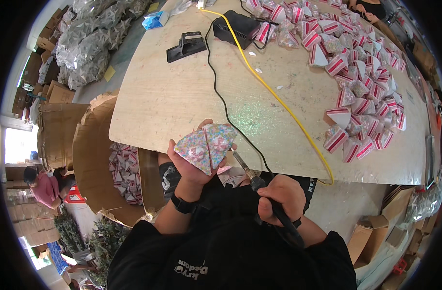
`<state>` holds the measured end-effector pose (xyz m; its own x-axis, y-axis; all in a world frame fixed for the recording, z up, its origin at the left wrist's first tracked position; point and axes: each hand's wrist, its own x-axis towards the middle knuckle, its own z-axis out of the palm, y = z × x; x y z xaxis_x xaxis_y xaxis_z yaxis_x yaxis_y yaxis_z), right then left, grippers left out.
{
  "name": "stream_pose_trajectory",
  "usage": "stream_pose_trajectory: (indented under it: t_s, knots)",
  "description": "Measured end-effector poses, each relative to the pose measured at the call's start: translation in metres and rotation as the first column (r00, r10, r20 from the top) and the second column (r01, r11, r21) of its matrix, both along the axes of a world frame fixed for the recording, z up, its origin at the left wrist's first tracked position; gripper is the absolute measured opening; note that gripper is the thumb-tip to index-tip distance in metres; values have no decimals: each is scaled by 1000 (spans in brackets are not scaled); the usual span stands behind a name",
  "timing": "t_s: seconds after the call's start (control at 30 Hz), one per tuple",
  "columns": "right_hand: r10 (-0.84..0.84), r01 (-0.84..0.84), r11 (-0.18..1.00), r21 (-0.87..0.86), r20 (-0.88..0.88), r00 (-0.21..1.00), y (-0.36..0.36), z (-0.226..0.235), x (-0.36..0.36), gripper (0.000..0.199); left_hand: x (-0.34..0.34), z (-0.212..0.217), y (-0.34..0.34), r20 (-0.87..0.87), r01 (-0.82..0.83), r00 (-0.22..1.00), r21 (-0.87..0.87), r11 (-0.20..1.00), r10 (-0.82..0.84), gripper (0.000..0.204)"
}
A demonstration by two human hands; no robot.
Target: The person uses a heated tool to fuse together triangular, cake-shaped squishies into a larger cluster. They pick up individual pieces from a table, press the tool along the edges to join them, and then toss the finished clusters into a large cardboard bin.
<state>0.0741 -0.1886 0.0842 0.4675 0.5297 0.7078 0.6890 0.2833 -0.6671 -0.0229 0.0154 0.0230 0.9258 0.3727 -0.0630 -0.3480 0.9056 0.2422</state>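
Note:
My left hand (186, 168) holds two toy cake slices side by side above the table's near edge. Multicoloured sprinkles cover the left slice (193, 148) and the right slice (221, 140), each with a pale pink swirl on top. A narrow dark gap runs between them. My right hand (284, 197) is wrapped round the black handle of a tool like a soldering iron (245, 166). Its slim metal barrel points up and left, the tip close to the right slice's lower right edge; whether it touches, I cannot tell.
Many pink-and-white toy cake slices (363, 106) are heaped on the table (158, 96) at the right. A yellow cable (279, 99) and a black cord cross it. At the back are a black box (235, 29) and black stand (186, 47). A carton (93, 159) of slices stands left.

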Motion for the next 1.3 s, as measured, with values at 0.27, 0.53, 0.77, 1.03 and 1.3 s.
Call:
stream_pose_trajectory:
  t_s: [0.27,0.53,0.77,1.03,1.3]
  knots:
    - [3,-3,999,-42,-2,1000,1,-2,2,16,0,-3,5,52,51,997,103,993,-56,107]
    - [-21,21,1000,-16,11,1000,5,-3,0,16,-1,-4,8,63,57,996,140,988,-67,107]
    - [2,-2,1000,-31,6,1000,8,-4,2,16,0,1,7,27,40,999,194,980,-46,107]
    - [-26,27,999,-42,14,1000,8,-2,0,15,2,8,7,32,13,999,329,944,-24,102]
    - [-5,-4,995,-96,-98,995,8,-2,0,14,-1,16,15,-3,-8,1000,536,844,11,101]
